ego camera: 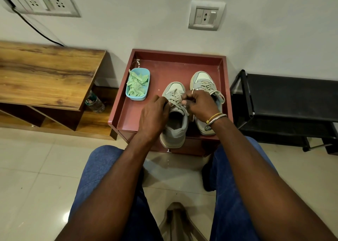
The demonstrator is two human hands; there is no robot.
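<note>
Two pale grey-green sneakers stand on a maroon tray-topped stand (128, 101). The left sneaker (174, 129) has its heel over the stand's front edge. The right sneaker (202, 80) lies partly under my right wrist. My left hand (154, 115) pinches the left sneaker's lace (176, 101) at its left side. My right hand (198, 103), with a ring and bangles, pinches the same lace from the right. Fingertips of both hands are partly hidden.
A light blue box (146, 87) of green scraps sits at the stand's left. A wooden bench (45, 76) stands to the left with a plastic bottle (95, 103) beside it, and a black rack (285, 101) to the right. My knees in blue jeans flank a stool.
</note>
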